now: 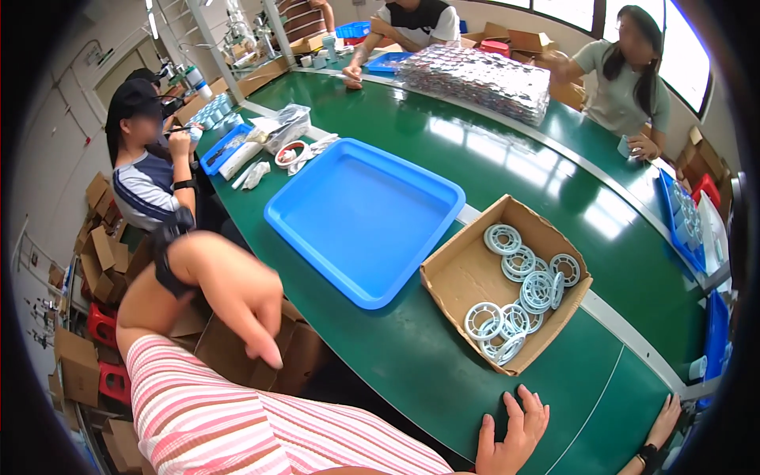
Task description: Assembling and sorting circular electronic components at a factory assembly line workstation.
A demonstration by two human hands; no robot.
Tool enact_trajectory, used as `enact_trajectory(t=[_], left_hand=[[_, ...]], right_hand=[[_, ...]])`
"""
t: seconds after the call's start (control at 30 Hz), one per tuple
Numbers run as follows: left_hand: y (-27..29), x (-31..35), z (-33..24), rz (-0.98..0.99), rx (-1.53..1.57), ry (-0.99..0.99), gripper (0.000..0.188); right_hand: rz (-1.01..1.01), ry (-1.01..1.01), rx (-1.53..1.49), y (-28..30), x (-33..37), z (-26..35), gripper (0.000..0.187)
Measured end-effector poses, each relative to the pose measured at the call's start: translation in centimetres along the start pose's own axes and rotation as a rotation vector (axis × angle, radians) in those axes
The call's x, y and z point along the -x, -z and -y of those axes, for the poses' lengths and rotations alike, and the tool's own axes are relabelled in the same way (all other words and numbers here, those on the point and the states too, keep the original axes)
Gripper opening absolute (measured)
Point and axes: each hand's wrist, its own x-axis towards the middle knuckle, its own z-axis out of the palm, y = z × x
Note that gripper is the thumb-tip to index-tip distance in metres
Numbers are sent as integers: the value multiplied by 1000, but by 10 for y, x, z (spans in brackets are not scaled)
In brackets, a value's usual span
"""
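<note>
My left hand (pixel 237 289) hangs beyond the table's near edge, slightly blurred, a black band on its wrist. Its fingers look loosely curled together, and nothing shows in them. On the green tabletop lies my right hand (pixel 514 434), fingers spread, just below a cardboard box (pixel 469 283). That low, topless box holds several pale blue plastic rings (pixel 537 290) with spoke-like openings, heaped along its right side and near corner. Left of the box and close to it, a large blue tray (pixel 360 210) stands with nothing in it. Neither hand touches the tray or box.
A clear plastic bin (pixel 289 127), a tape roll (pixel 291 154) and gloves (pixel 317 150) lie beyond the tray. A silvery stack (pixel 475 79) stands across the table. Several co-workers sit around; one's hand (pixel 663 419) rests at right. Cardboard boxes (pixel 79 368) crowd the floor at left.
</note>
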Motion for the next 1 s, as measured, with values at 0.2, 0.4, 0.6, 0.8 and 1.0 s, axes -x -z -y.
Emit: enact_trajectory(t=[0.2, 0.4, 0.6, 0.8, 1.0], left_hand=[[168, 45, 33, -488, 108, 56, 58], [368, 10, 114, -1253, 42, 267, 54], [525, -69, 192, -1822, -889, 303, 44], [590, -126, 188, -1738, -896, 357, 58], [631, -120, 204, -1560, -967, 485, 63]], right_hand=[[-48, -65, 19, 3, 1, 1, 38], [-159, -161, 30, 0, 9, -2, 32], [-164, -169, 85, 1, 3, 4, 30], [-163, -227, 149, 0, -6, 9, 30], [-156, -241, 147, -8, -6, 9, 28]])
